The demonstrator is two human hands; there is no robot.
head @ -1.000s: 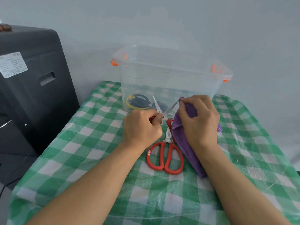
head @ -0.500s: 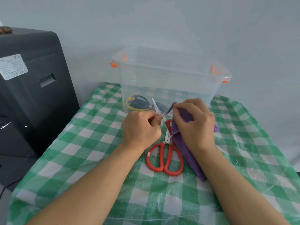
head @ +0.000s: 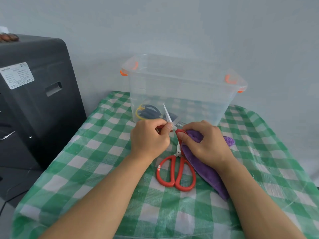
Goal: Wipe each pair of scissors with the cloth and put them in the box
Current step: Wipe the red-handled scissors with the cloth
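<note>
My left hand (head: 150, 135) grips the red handle of a small pair of scissors (head: 167, 114), whose blades are spread and point up toward the box. My right hand (head: 205, 142) holds a purple cloth (head: 205, 169) pinched against the right-hand blade near the pivot, hiding most of that blade. A larger pair of red-handled scissors (head: 176, 171) lies on the tablecloth just below my hands, its blades partly under the cloth. Behind them stands the clear plastic box (head: 198, 80) with orange clips. Inside it lies a pair of scissors with dark and yellow handles (head: 148, 112).
The table wears a green and white checked cloth (head: 96, 163) under a thin plastic sheet. A black machine (head: 34, 100) stands close by the table's left side. A pale wall rises right behind the box.
My right hand has slid the cloth down the right blade from near its tip to the pivot. My left hand has kept its grip and barely moved.
</note>
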